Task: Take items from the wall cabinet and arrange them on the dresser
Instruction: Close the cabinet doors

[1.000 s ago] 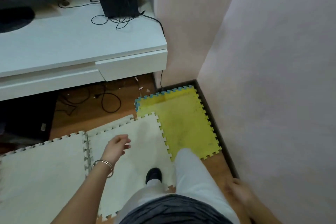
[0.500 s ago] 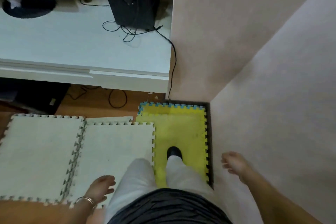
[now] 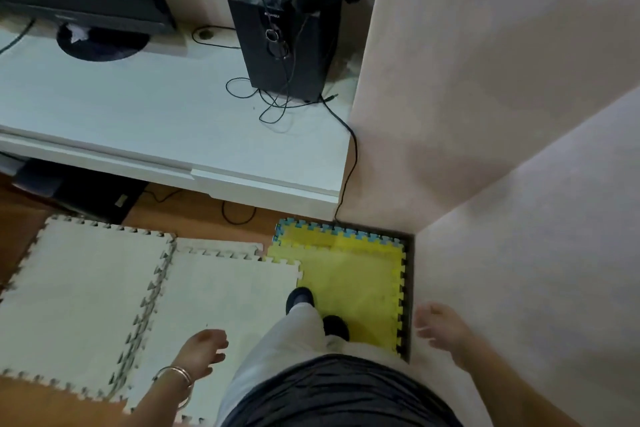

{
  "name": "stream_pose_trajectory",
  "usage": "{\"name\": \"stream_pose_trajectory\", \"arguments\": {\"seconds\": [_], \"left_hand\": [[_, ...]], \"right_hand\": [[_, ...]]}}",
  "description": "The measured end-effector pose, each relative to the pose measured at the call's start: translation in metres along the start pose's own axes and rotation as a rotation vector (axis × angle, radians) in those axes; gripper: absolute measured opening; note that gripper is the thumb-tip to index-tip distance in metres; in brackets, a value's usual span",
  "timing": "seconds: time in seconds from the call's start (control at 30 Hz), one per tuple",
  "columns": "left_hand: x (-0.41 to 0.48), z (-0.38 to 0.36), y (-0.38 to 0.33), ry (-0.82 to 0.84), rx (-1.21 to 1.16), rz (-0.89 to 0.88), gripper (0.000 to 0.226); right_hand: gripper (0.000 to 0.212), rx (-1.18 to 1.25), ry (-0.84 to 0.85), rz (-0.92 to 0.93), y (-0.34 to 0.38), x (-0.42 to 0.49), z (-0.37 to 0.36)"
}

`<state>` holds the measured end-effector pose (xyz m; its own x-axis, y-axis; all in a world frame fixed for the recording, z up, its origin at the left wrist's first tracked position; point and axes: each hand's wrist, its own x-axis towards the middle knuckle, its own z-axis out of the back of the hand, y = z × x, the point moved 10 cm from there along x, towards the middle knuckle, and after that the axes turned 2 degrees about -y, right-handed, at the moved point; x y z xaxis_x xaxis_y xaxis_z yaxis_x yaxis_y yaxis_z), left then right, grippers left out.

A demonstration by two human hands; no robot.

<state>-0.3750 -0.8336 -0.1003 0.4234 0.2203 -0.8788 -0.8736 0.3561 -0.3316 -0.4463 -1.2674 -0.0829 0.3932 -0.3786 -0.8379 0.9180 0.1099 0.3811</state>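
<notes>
Standing before low white dresser [image 3: 138, 107]; left hand [image 3: 202, 354], right hand [image 3: 440, 326] both empty, fingers loose.

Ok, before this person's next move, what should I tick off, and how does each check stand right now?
1. Left hand free: ok, fingers relaxed, holding nothing.
2. Right hand free: ok, holding nothing.
3. Room on the dresser: ok, bare white top left of the speaker.
4. Cables tidy: not ok, loose loops lie in front of the speaker.
5. Wall cabinet within reach: cannot tell, not in view.
6. Footing: ok, both feet on the foam mats.
</notes>
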Motion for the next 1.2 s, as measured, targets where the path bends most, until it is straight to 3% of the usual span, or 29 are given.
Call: {"name": "stream_pose_trajectory", "arguments": {"seconds": [0.2,0.3,0.4,0.47,0.53,0.63,0.73,0.87,0.97,1.07,1.2], "left_hand": [[0.005,-0.004,-0.062,0.03,-0.055,-0.068,0.019],[-0.008,-0.002,-0.115,0.027,-0.075,-0.192,0.03],[-0.034,0.009,-0.197,-0.047,-0.042,-0.443,0.029],[-0.071,0.021,-0.262,-0.137,-0.077,-0.63,0.024],[-0.129,0.033,-0.329,-0.167,-0.146,-0.844,0.016],[-0.233,0.051,-0.417,-0.188,-0.171,-1.22,0.021],[-0.351,0.073,-0.466,-0.222,-0.245,-1.586,0.026],[-0.486,0.099,-0.501,-0.304,-0.28,-1.981,0.028],[-0.564,0.108,-0.522,-0.341,-0.275,-2.183,0.033],[-0.621,0.114,-0.544,-0.447,-0.261,-2.29,0.045],[-0.664,0.128,-0.574,-0.459,-0.35,-2.313,0.06]], "right_hand": [[0.023,-0.042,0.045,-0.1,0.013,0.001,-0.002],[0.021,-0.136,0.015,-0.015,0.063,0.01,0.014],[0.013,-0.225,-0.005,0.289,0.163,0.01,0.027],[0.02,-0.253,-0.023,0.487,0.242,-0.006,0.041],[0.022,-0.199,-0.03,0.731,0.324,-0.052,0.058],[0.021,-0.121,-0.023,1.126,0.427,-0.161,0.087],[0.026,-0.052,-0.054,1.463,0.486,-0.278,0.122],[0.023,0.058,-0.307,1.863,0.527,-0.414,0.186],[0.022,0.201,-0.494,2.053,0.54,-0.49,0.231],[0.021,0.319,-0.674,2.118,0.556,-0.536,0.267],[0.053,0.286,-0.828,2.134,0.581,-0.578,0.283]]}}
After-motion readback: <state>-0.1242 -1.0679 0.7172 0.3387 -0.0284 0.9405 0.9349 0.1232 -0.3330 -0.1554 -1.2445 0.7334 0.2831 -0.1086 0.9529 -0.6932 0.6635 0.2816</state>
